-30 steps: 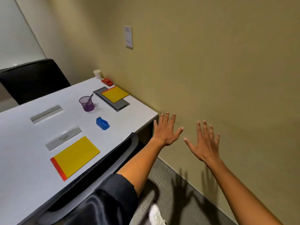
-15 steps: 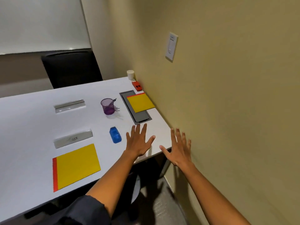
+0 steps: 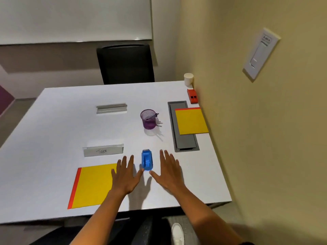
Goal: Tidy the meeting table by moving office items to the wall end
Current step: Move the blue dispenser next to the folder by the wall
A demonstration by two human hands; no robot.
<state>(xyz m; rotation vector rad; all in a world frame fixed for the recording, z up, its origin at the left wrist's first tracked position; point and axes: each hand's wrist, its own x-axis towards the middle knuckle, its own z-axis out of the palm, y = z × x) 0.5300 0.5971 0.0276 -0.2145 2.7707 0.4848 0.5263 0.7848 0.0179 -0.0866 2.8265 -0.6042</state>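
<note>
My left hand (image 3: 124, 175) and my right hand (image 3: 169, 171) hover flat over the white table (image 3: 53, 121), fingers spread, holding nothing. Between them lies a small blue tape dispenser (image 3: 146, 160). My left hand overlaps the corner of a yellow folder with a red spine (image 3: 92, 186). A name plate marked "TIGER" (image 3: 103, 150) stands behind it. Farther back are a purple mesh pen cup (image 3: 149, 119) and a second name plate (image 3: 111, 108). Against the wall lie another yellow folder (image 3: 192, 121), a red stapler (image 3: 192, 96) and a white paper cup (image 3: 188, 79).
A grey cable hatch (image 3: 184, 140) is set into the table under the far folder. The beige wall (image 3: 256, 138) with a light switch (image 3: 261, 53) runs along the table's right side. A black chair (image 3: 125, 64) stands at the far edge. My shoe (image 3: 177, 233) shows below.
My view has swung left from the wall onto the table. Both hands have come from beside the table edge to over the tabletop, flanking the blue tape dispenser.
</note>
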